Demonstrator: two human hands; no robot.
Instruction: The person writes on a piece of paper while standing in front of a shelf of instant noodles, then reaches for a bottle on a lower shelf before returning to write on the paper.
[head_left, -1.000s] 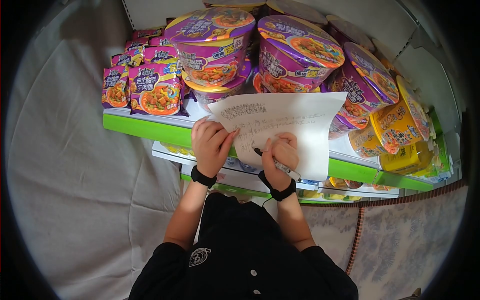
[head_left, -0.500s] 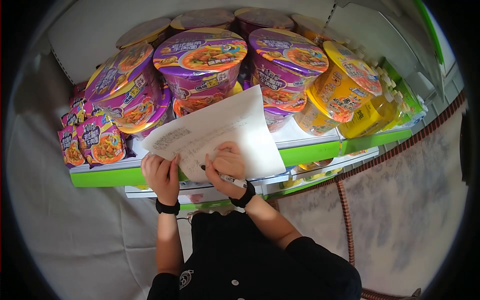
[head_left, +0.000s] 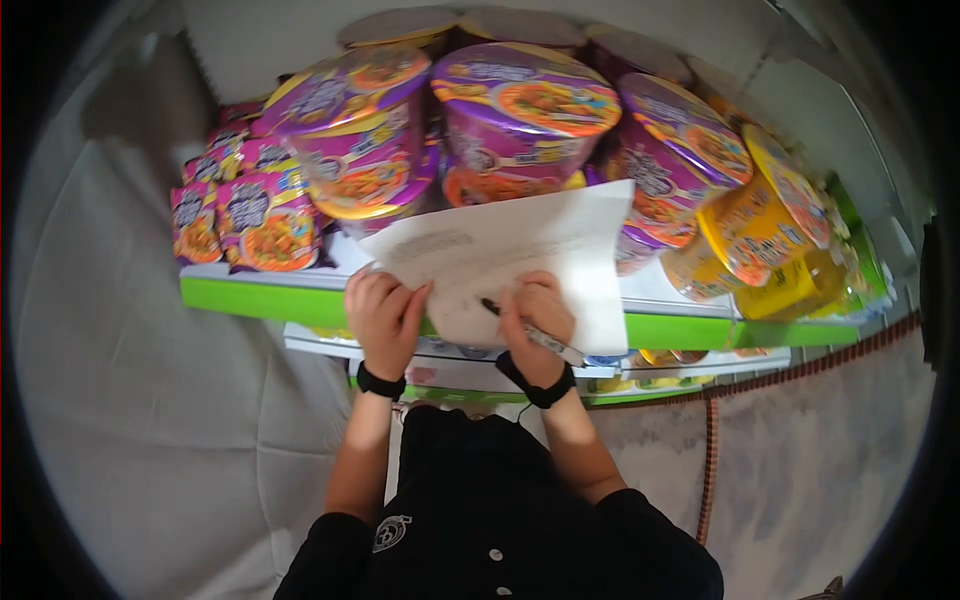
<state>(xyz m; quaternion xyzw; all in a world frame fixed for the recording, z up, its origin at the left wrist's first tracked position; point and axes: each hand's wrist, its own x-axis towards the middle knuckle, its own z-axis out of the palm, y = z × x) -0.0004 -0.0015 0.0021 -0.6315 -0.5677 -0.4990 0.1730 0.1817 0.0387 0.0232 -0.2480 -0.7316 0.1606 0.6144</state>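
Observation:
A white sheet of paper (head_left: 585,240) with blurred handwriting lies tilted over the green shelf edge. My left hand (head_left: 385,318) grips its lower left corner between thumb and fingers. Lower on the sheet, my right hand (head_left: 540,320) is closed around a pen (head_left: 552,345) with a dark tip and a pale barrel. The dark tip points up and left, just over the paper; contact cannot be made out. Both wrists wear black bands.
Purple noodle tubs (head_left: 530,100) stand stacked behind the paper, with yellow tubs (head_left: 745,225) and a yellow bottle (head_left: 795,285) to the right. Purple noodle packets (head_left: 268,222) are at the left. The green shelf edge (head_left: 260,298) runs below, above lower shelves.
The view has shifted, so shelf, paper and both hands appear farther right. The pen tip looks farther from the sheet's lower left edge. Both hands keep their holds.

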